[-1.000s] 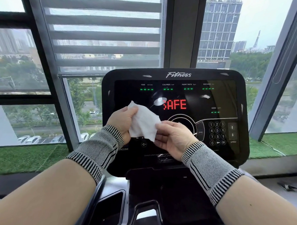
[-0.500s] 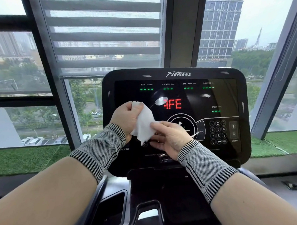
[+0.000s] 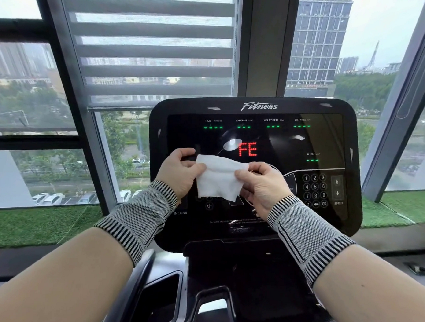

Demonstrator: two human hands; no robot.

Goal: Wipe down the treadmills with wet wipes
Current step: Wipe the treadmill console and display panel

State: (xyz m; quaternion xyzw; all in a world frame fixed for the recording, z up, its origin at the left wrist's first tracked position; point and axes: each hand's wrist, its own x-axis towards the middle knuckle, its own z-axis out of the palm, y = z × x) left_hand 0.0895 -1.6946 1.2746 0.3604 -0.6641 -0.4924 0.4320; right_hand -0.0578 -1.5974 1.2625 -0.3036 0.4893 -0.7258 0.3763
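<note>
Beyond the treadmill, tall windows (image 3: 50,119) fill the view, a striped roller blind (image 3: 150,48) lowered partway over the middle pane, with a strip of green artificial turf (image 3: 33,226) along the sill. Closer, the black treadmill console (image 3: 255,167) stands upright, its top edge marked "Fitness". On its dark panel green dashes sit under the labels for time, calories, heart rate and distance, and red letters "FE" (image 3: 248,149) glow just above the hands. A number keypad (image 3: 315,189) sits on the console's right part, beside speed arrows. Below the console a cup-holder recess (image 3: 161,295) shows at the lower left. Both forearms reach up from the bottom corners, each wearing a grey knitted wrist sleeve (image 3: 141,216) with striped cuffs. A white wet wipe (image 3: 218,179) is stretched between the hands in front of the console's centre. The left hand (image 3: 182,169) pinches its left edge with curled fingers; the right hand (image 3: 261,185) pinches its upper right corner.
</note>
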